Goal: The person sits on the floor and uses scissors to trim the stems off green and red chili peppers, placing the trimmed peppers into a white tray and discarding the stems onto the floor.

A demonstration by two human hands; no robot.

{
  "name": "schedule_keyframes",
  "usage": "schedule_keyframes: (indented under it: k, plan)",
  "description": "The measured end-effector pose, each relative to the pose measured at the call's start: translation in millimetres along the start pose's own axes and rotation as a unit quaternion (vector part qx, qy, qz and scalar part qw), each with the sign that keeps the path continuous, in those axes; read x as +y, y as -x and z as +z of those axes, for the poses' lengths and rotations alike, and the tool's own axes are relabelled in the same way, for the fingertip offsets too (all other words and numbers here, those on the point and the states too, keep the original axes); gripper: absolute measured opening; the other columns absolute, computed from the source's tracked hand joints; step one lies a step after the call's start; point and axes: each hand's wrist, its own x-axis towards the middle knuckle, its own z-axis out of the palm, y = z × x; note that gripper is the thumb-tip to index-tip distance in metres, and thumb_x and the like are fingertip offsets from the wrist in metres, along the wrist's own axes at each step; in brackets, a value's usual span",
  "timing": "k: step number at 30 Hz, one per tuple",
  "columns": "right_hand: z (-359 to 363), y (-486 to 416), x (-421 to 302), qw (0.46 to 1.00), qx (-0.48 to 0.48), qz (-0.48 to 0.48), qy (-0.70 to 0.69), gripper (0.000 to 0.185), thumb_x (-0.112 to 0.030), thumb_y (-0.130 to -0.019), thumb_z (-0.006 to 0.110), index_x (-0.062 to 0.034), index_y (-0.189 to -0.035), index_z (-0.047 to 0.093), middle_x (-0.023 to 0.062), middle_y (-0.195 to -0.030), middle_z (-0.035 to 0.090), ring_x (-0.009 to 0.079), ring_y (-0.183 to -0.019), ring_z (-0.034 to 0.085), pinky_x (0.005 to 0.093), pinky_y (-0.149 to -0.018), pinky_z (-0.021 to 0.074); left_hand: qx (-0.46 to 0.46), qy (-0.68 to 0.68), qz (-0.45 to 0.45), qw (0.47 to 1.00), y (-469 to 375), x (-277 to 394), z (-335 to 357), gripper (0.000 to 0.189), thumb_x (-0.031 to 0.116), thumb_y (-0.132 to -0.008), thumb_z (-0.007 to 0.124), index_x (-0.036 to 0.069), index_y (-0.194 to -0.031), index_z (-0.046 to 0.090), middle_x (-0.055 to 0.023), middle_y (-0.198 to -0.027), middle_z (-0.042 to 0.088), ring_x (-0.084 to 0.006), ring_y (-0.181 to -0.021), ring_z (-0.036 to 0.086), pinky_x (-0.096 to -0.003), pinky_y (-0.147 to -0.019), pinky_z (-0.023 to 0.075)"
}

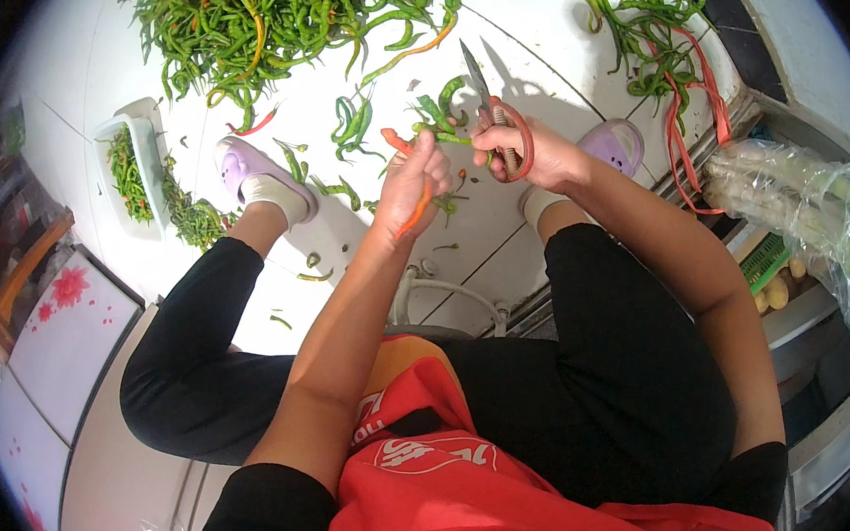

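My left hand (417, 180) is closed around an orange-red chili pepper (415, 214), whose ends stick out above and below the fist; green chilies show by its fingertips. My right hand (528, 149) holds red-handled scissors (508, 135), blades pointing up and away from me. A green chili (452, 138) spans the gap between both hands. Past them a large heap of green chilies (301, 21) with a few red and orange ones lies on the white tiled floor. Several loose green chilies (354, 125) lie nearer, around my hands.
At left stand a plastic tub (156, 174) of small green and red pieces and a small pile (196, 216) beside it. At upper right are more chilies (645, 23) and red plastic ties (715, 104). Bagged long vegetables (785, 185) lie right. My slippers (268, 169) flank the work area.
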Motion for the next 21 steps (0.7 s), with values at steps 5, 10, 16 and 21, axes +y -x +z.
schedule_keyframes:
  k: [5, 10, 16, 21]
  plan:
    - [1.5, 3.8, 1.1, 1.0, -0.002, 0.014, -0.012, 0.023, -0.021, -0.078, 0.062, -0.0074, -0.092, 0.05, 0.0038, -0.073, 0.056, 0.0084, -0.058, 0.049, 0.0209, -0.051, 0.0394, -0.024, -0.051, 0.01, 0.998, 2.0, 2.3, -1.5, 0.018, 0.03, -0.092, 0.048, 0.013, -0.089, 0.048, 0.0073, -0.06, 0.028, -0.0051, -0.054, 0.028, -0.0203, -0.049, 0.0245]
    - [3.0, 7.8, -3.3, 0.997, -0.019, -0.062, 0.05, 0.024, -0.021, -0.079, 0.062, -0.005, -0.093, 0.051, 0.0049, -0.078, 0.057, 0.0084, -0.062, 0.048, 0.0205, -0.053, 0.0388, -0.064, -0.007, 0.006, 0.998, 7.6, 8.5, 5.7, 0.022, 0.027, -0.093, 0.046, 0.012, -0.107, 0.048, 0.0071, -0.062, 0.029, -0.0051, -0.054, 0.027, -0.02, -0.049, 0.0243]
    - [3.6, 7.0, -2.8, 0.989, -0.007, -0.115, 0.096, 0.02, -0.022, -0.079, 0.062, -0.0064, -0.087, 0.053, 0.0021, -0.076, 0.057, 0.0073, -0.062, 0.047, 0.0206, -0.054, 0.0386, -0.081, 0.006, -0.01, 0.997, 9.6, 8.6, 6.5, 0.034, 0.03, -0.093, 0.046, 0.012, -0.121, 0.041, 0.0067, -0.065, 0.03, -0.0053, -0.056, 0.028, -0.0193, -0.05, 0.0239]
    - [4.8, 6.8, 3.1, 0.977, 0.022, -0.152, 0.146, 0.02, -0.021, -0.077, 0.065, -0.0058, -0.086, 0.054, 0.0013, -0.076, 0.057, 0.0072, -0.065, 0.049, 0.0208, -0.055, 0.0389, -0.079, 0.019, -0.013, 0.997, 9.7, 7.8, 7.2, 0.03, 0.028, -0.093, 0.045, 0.011, -0.117, 0.044, 0.0065, -0.063, 0.029, -0.0053, -0.055, 0.026, -0.0194, -0.05, 0.024]
